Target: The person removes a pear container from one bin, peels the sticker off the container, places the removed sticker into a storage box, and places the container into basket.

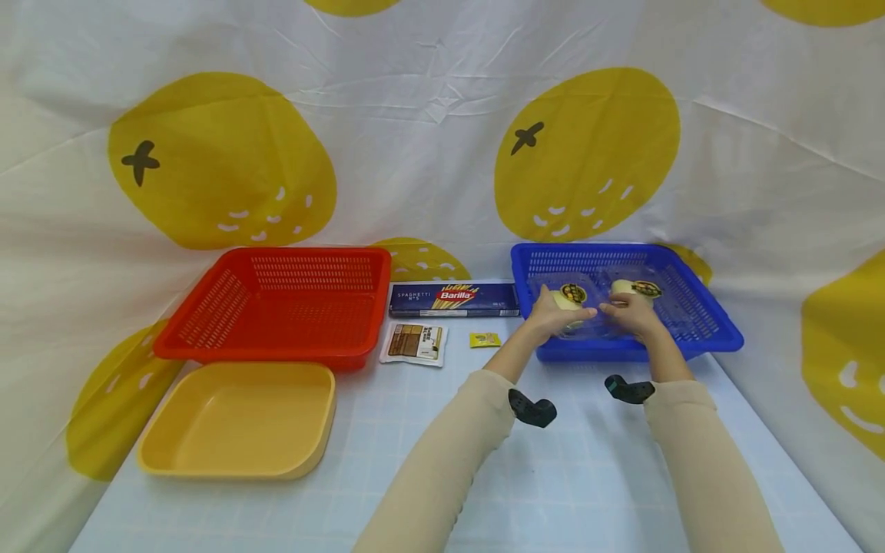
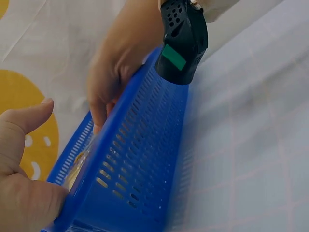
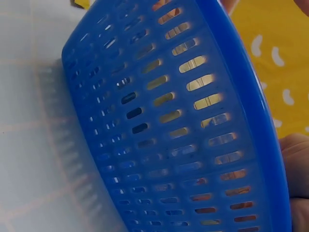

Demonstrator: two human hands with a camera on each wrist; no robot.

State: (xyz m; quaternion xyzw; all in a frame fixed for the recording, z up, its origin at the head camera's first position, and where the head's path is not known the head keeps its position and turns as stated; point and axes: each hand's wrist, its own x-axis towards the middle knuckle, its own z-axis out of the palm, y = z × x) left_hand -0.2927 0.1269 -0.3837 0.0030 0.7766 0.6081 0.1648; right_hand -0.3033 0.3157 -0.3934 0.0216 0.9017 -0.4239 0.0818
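Two clear packs in the blue basket [image 1: 594, 352], far right of the bench [image 1: 553, 491]. Left clear pack [image 1: 571, 296] and right clear pack [image 1: 646, 289] sit side by side, each with a dark round label and something pale yellow inside. The plastic blurs into the basket mesh, so neither pack's long axis can be read; the basket's own runs left to right.

Left hand [image 1: 551, 313] at the near left part of the left clear pack, its thumb pointing right. Right hand [image 1: 632, 313] over the near left part of the right clear pack, thumb pointing left. Thumbs face each other across the strip between the packs, a small gap between the tips. Key relation: each pack lies under and just beyond the hand on its own side; left hand nearer the left one, right hand nearer the right.

State of the grip: left thumb and forefinger stand apart; whether the hidden fingers clamp plastic, cannot tell. Right fingers dip below the rim in the left wrist view, ends hidden; cannot tell either.

Outward, leftward: spaghetti box [image 1: 454, 300] just beside the basket, long axis left to right; nearer, small yellow packet [image 1: 485, 339] and white-and-brown pouch [image 1: 415, 343]. Far left, red basket [image 1: 311, 326]; nearer, yellow tub [image 1: 238, 430].
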